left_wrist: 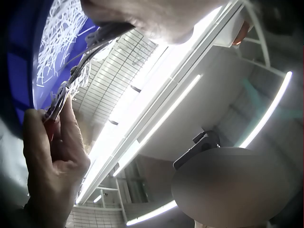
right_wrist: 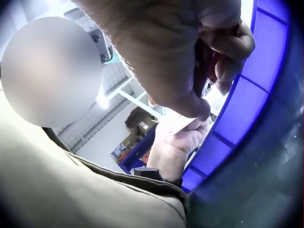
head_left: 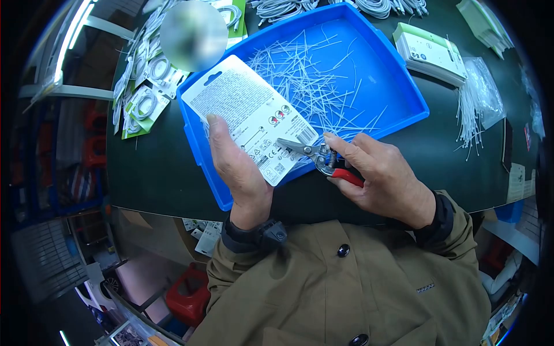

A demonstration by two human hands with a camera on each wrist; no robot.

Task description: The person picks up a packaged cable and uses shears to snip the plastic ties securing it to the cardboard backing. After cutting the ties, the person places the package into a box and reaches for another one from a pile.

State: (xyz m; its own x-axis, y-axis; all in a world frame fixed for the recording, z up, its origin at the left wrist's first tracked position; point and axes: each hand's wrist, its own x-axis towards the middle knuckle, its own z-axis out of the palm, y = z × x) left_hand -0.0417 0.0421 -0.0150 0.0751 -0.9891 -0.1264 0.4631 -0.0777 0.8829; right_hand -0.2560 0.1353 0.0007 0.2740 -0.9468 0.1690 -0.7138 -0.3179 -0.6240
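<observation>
My left hand holds a white printed packaging card, its thumb on the printed face and its fingers hidden behind. Text, a barcode and a hang hole show on that side. My right hand grips spring-loaded hand snips with a red handle. Their metal blades overlap the card's lower right part in the head view. In the left wrist view the right hand pinches the snips low beside the card's edge. The right wrist view shows the right hand close up, the left hand beyond.
Under the card sits a blue tray strewn with thin white cable ties. Carded grey cables lie at left, and coiled cables behind. To the right are stacked cards and a clear bag beside more ties.
</observation>
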